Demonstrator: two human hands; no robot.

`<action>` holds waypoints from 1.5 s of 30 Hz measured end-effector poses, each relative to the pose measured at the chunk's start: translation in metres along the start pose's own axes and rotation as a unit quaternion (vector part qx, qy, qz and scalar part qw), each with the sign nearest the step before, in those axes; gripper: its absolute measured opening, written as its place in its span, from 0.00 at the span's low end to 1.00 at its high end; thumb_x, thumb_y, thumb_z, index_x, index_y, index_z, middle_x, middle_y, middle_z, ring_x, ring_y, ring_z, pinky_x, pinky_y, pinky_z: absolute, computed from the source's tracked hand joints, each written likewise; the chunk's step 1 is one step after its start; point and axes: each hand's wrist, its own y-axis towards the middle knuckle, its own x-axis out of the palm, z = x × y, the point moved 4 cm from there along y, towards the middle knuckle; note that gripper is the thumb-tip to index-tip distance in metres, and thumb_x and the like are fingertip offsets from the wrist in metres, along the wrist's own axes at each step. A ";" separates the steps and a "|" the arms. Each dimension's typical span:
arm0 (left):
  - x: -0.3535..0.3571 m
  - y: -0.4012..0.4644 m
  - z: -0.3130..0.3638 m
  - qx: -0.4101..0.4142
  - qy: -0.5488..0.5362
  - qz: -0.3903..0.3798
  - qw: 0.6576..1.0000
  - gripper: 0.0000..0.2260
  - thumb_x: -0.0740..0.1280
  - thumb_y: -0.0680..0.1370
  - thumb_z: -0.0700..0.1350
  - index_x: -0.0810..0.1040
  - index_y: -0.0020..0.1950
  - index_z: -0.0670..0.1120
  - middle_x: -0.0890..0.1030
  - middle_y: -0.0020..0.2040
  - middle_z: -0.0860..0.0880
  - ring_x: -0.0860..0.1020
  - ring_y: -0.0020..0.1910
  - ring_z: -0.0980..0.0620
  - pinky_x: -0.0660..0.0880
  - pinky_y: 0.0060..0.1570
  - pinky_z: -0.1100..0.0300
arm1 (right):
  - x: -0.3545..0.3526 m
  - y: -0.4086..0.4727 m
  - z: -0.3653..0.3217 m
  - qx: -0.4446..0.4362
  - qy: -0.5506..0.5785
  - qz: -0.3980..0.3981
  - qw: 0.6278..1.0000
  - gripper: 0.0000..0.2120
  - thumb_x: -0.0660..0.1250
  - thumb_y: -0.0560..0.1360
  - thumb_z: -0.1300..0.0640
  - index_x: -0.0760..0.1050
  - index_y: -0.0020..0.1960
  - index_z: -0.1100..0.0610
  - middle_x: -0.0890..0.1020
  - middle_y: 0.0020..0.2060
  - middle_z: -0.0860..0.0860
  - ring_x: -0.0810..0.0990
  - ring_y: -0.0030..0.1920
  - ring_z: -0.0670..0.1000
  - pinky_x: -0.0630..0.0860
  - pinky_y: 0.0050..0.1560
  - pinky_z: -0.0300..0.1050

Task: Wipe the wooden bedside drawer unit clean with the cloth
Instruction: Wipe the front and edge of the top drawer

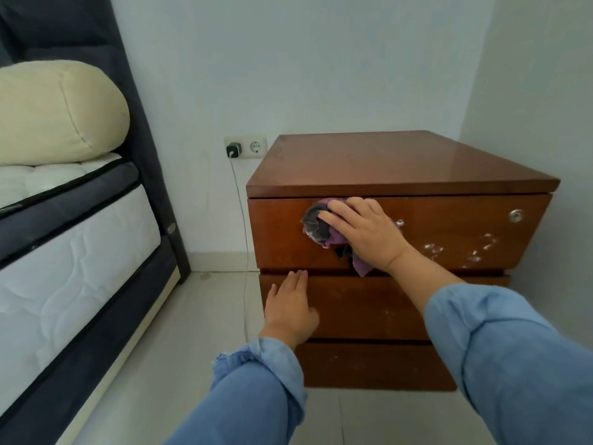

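Note:
The wooden bedside drawer unit (401,168) stands against the wall, brown, with three drawer fronts. My right hand (365,232) presses a crumpled purple and grey cloth (317,224) flat against the left half of the top drawer front. White smudges (459,248) mark the right part of that same drawer, below a round metal lock (515,215). My left hand (290,308) rests with fingers together and extended against the left end of the middle drawer front, holding nothing.
A bed with a white mattress (64,274), dark frame and cream bolster pillow (57,114) stands at the left. A wall socket (245,146) holds a charger whose white cable (240,220) hangs down to the pale tiled floor beside the unit. A wall corner lies right.

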 end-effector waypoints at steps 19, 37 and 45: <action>0.034 0.021 0.048 0.099 0.110 0.010 0.989 0.33 0.59 0.77 0.51 0.50 0.79 0.48 0.53 0.79 0.51 0.50 0.78 0.54 0.44 0.76 0.50 | -0.019 -0.070 0.034 0.067 0.046 0.004 0.997 0.17 0.59 0.74 0.61 0.70 0.62 0.56 0.78 0.55 0.59 0.73 0.47 0.59 0.73 0.39 0.51; 0.049 0.032 0.074 0.059 0.113 -0.064 0.990 0.39 0.62 0.74 0.54 0.46 0.79 0.47 0.48 0.80 0.50 0.44 0.78 0.52 0.42 0.75 0.44 | 0.036 -0.136 0.020 0.387 0.184 -0.199 0.881 0.21 0.63 0.73 0.67 0.74 0.64 0.54 0.76 0.57 0.53 0.76 0.56 0.58 0.77 0.51 0.54; 0.054 0.038 0.113 0.103 0.116 -0.074 0.985 0.36 0.60 0.76 0.55 0.47 0.79 0.45 0.50 0.80 0.49 0.47 0.78 0.51 0.44 0.76 0.47 | -0.041 -0.119 0.075 0.358 0.114 -0.002 0.927 0.18 0.65 0.70 0.65 0.75 0.59 0.56 0.76 0.48 0.54 0.76 0.45 0.56 0.76 0.37 0.51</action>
